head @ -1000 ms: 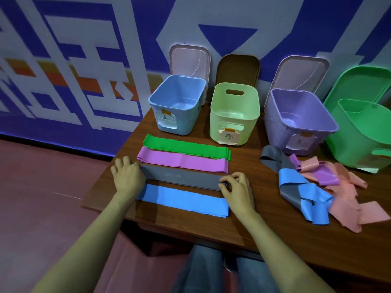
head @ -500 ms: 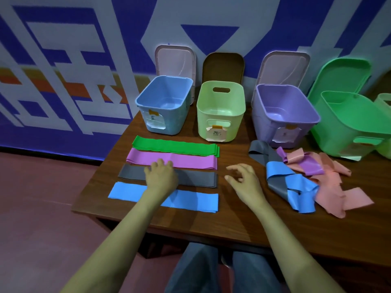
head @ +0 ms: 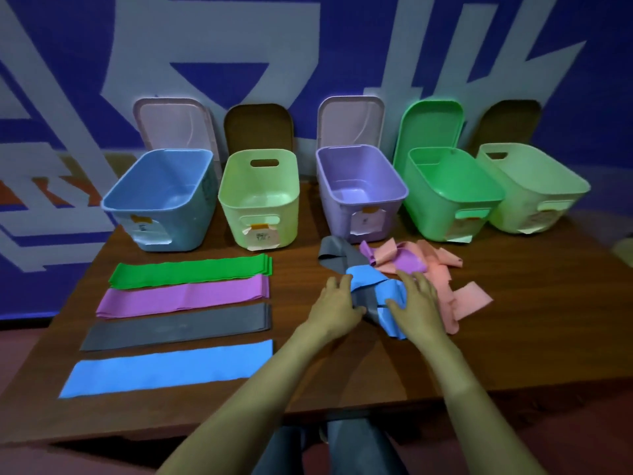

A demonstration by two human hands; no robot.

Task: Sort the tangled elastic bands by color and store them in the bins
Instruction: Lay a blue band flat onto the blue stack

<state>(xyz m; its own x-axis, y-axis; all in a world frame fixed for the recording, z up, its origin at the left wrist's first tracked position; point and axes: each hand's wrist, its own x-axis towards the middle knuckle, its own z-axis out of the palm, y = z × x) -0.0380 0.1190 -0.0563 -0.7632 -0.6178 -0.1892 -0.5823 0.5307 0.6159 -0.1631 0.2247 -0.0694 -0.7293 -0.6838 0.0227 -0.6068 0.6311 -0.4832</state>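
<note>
Wooden table [head: 513, 323], bins [head: 191, 217], tangled bands [head: 407, 265]; blue-and-white wall [head: 376, 46] behind

left hand [head: 337, 303] touches tangled bands [head: 407, 265] | right hand [head: 416, 303] rests on blue band [head: 366, 277] | flat grey band [head: 178, 325] lies apart

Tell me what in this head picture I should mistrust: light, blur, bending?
Head view: dim, bluish light, no hard glare; the wide-angle bend makes the outer bins lean outward; everything is soft, so the bin labels cannot be read; pale halos ring the lids.
</note>
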